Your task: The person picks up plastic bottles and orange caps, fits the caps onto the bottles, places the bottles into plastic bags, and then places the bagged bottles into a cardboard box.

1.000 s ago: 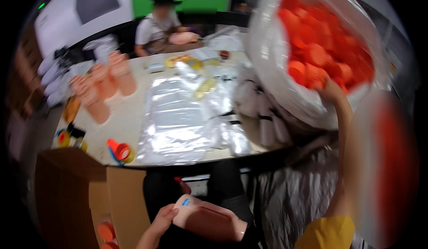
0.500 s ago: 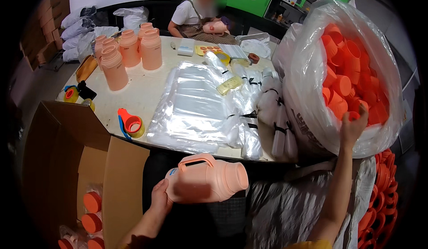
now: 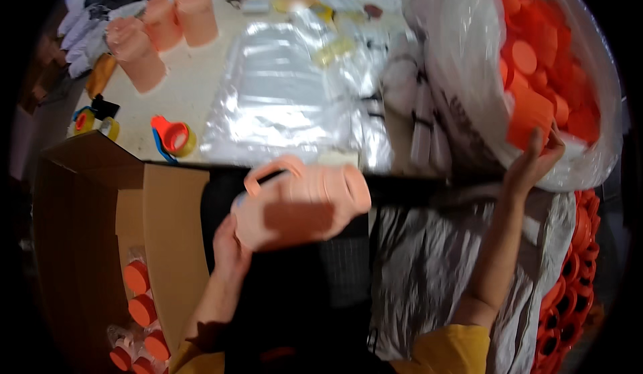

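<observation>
Left hand (image 3: 231,250) grips a jug (image 3: 301,203) at centre frame; right hand (image 3: 532,163), fingers spread, touches the cap bag (image 3: 469,52) at upper right.

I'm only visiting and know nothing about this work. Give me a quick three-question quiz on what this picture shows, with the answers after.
1. True or false: the left hand holds a pink jug lying on its side.
2. What does the right hand reach into?
A. the cardboard box
B. the clear bag of orange caps
C. the tape roll
3. Fill in: more pink jugs stand on the ___.

Key
1. True; it rests on its side, handle toward the table.
2. B; the fingers are at the caps in the bag's open mouth.
3. Table, at its far left corner.
</observation>
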`<move>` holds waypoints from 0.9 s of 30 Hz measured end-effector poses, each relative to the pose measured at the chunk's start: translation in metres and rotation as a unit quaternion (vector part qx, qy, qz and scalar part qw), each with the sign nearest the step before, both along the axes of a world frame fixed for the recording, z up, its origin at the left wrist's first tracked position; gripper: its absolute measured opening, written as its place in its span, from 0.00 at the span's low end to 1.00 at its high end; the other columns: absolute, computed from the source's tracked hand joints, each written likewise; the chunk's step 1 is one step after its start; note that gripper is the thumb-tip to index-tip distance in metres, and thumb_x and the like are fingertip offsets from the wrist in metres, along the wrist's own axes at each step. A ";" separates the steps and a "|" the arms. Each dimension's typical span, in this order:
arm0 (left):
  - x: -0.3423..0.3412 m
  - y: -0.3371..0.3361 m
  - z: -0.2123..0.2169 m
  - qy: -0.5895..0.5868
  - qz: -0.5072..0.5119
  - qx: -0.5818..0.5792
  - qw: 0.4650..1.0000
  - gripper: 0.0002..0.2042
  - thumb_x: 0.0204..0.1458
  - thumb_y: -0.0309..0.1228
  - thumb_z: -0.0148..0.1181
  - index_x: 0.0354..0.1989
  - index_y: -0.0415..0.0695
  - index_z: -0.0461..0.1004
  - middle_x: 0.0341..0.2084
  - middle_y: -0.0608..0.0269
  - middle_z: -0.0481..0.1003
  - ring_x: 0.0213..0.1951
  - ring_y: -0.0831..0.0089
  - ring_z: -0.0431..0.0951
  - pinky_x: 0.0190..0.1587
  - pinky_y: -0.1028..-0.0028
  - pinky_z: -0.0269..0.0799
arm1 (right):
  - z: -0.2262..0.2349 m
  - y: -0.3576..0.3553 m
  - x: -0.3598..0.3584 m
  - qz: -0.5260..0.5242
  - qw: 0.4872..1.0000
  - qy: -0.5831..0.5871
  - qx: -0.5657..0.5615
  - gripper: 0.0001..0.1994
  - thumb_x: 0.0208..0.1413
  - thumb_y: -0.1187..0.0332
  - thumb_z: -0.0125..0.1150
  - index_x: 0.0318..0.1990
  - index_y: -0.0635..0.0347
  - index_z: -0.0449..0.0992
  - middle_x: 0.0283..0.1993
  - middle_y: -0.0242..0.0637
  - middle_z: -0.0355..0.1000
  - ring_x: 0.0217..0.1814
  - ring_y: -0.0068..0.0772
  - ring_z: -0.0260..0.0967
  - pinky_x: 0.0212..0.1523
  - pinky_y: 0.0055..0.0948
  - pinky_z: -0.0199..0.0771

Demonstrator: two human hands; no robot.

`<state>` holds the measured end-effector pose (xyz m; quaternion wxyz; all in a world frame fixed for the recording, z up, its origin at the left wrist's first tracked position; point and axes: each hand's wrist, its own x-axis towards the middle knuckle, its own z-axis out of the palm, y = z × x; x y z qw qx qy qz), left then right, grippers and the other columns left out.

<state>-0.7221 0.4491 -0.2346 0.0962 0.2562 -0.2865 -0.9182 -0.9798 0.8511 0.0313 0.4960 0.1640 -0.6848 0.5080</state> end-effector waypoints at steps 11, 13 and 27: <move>0.014 0.011 0.079 0.038 0.087 -0.354 0.931 0.15 0.71 0.32 0.44 0.56 0.33 0.69 0.53 0.49 0.76 0.53 0.62 0.79 0.56 0.65 0.74 | -0.167 -0.137 0.141 0.366 0.795 -0.475 -0.089 0.32 0.68 0.48 0.52 0.71 0.61 0.61 0.68 0.45 0.65 0.69 0.37 0.63 0.69 0.40 0.62; 0.032 -0.015 0.051 0.186 0.095 -0.641 0.739 0.17 0.68 0.37 0.50 0.49 0.33 0.75 0.54 0.46 0.76 0.53 0.57 0.77 0.57 0.60 0.72 | -0.196 -0.130 0.151 0.403 0.598 -0.584 -0.373 0.29 0.71 0.47 0.46 0.68 0.60 0.64 0.65 0.42 0.67 0.67 0.33 0.64 0.67 0.37 0.65; -0.090 0.046 0.102 0.447 -0.349 -0.491 0.661 0.22 0.42 0.37 0.73 0.19 0.46 0.59 0.27 0.66 0.68 0.37 0.67 0.69 0.53 0.62 0.67 | -0.097 -0.008 0.264 0.098 0.866 -0.387 0.302 0.28 0.48 0.76 0.70 0.60 0.55 0.72 0.59 0.41 0.70 0.64 0.40 0.66 0.63 0.40 0.68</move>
